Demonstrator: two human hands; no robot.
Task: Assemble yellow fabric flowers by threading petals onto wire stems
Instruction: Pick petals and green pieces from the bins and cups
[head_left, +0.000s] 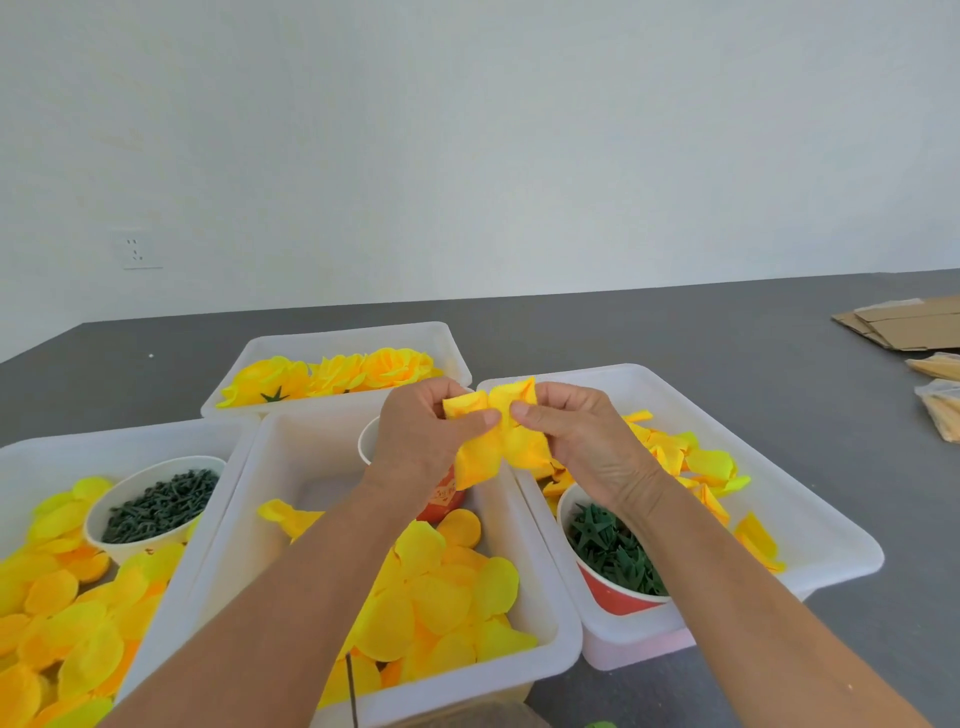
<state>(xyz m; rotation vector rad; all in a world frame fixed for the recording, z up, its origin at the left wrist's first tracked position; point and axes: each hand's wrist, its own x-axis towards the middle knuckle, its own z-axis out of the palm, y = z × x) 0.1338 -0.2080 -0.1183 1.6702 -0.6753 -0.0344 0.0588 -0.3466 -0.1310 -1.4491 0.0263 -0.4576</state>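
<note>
I have both grips pinching 1 cluster of yellow petals (498, 436), held in the air above the middle bin (519, 660). My left hand (421, 436) clamps its thumb on the cluster's left side; my right hand (576, 436) pinches the right side, thumb tips almost touching. I cannot see a wire stem inside the cluster. I judge this as the petal-layering step: folding or seating petals around the centre. Next I need another loose petal (441, 603) from the bin below, so 1 hand must let go while the other keeps the bundle tight. Finished flowers (332, 374) lie in the far bin, green star calyxes (608, 545) in the red cup to my right, all on the grey tabletop (727, 332).
</note>
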